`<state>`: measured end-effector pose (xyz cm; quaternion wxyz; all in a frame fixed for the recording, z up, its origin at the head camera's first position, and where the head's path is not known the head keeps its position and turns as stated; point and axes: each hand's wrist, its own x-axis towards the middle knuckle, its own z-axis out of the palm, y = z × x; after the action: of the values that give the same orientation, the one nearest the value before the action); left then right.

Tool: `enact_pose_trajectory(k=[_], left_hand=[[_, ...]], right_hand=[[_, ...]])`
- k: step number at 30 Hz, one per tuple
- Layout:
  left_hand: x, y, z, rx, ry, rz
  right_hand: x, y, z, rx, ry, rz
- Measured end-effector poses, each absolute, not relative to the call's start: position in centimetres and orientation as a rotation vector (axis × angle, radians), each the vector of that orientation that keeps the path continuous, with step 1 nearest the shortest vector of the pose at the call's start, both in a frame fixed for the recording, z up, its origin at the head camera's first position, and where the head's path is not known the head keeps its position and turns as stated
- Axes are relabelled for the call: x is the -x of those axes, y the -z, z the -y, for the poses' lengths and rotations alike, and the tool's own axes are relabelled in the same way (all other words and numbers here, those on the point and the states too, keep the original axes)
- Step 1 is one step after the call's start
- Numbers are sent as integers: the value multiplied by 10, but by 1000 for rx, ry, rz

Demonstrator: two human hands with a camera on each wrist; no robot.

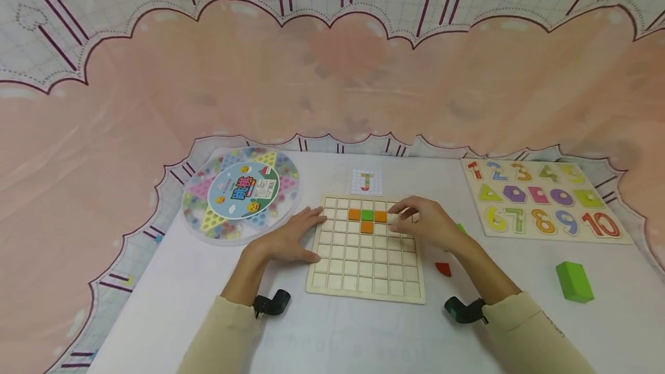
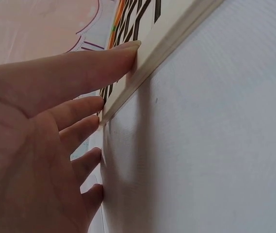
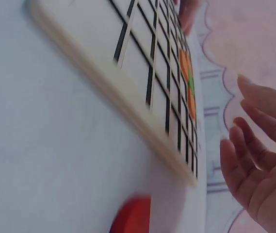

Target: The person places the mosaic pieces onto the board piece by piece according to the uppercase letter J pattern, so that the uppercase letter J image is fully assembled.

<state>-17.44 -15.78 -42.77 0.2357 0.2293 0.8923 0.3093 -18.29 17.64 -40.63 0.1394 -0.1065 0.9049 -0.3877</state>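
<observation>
Here, the gridded board lies against the left fingers.

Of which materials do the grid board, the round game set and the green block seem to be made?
Grid board: probably wood, unpainted and matt, judging by its pale tan edge.
Round game set: probably clear plastic, somewhat glossy, since its border looks see-through.
Green block: smooth, evenly coloured; wood, plastic or foam, I cannot tell.

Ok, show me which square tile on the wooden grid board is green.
The green square tile in the middle of the three-tile row; the other three, orange square tiles, sit left, right and below it in the head view.
</observation>
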Motion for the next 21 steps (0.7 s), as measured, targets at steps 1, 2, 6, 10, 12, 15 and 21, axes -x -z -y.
enact_pose_trajectory(k=[1, 2, 6, 10, 12, 15, 21], left_hand=[[174, 428, 158, -627, -853, -2446], [174, 428, 158, -625, -854, -2447], [173, 428, 158, -619, -856, -2456], [173, 428, 159, -626, -856, -2458], [174, 429, 159, -632, -856, -2458], [174, 430, 160, -637, -858, -2454], [175, 432, 159, -646, -871, -2452]], right_hand=[[181, 406, -183, 292, 1108, -2623], [178, 407, -189, 275, 1101, -2629], [171, 413, -216, 248, 1061, -2691], [164, 422, -238, 240, 1004, -2807], [160, 426, -246, 203, 984, -2843], [156, 429, -254, 137, 969, -2856], [152, 432, -264, 20, 953, -2810]])
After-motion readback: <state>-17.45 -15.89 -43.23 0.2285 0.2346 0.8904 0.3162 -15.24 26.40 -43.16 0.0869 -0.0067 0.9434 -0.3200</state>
